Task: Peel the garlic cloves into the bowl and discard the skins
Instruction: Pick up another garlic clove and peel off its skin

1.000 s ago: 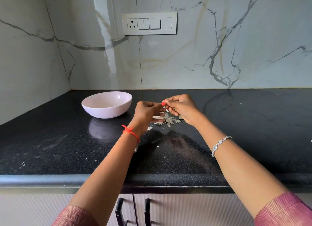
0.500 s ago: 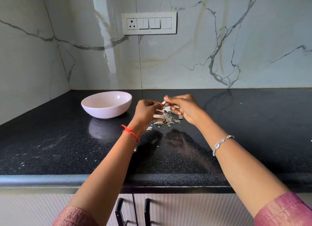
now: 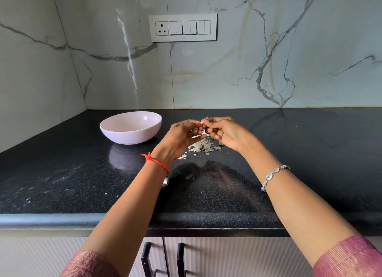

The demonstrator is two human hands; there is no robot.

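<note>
A home kitchen, set in a corner. A black speckled stone bench (image 3: pixel 62 183) with a rounded front edge runs along walls clad in large glossy marble-look slabs (image 3: pixel 227 70) with grey veins. A white switch plate (image 3: pixel 183 27) with one socket and three pairs of rocker switches sits on the back wall. Under the bench are pale ribbed cabinet doors (image 3: pixel 227 256) with black bar handles (image 3: pixel 145 258). A pale bowl (image 3: pixel 132 136) and a scatter of garlic skins (image 3: pixel 203 147) lie on the bench
</note>
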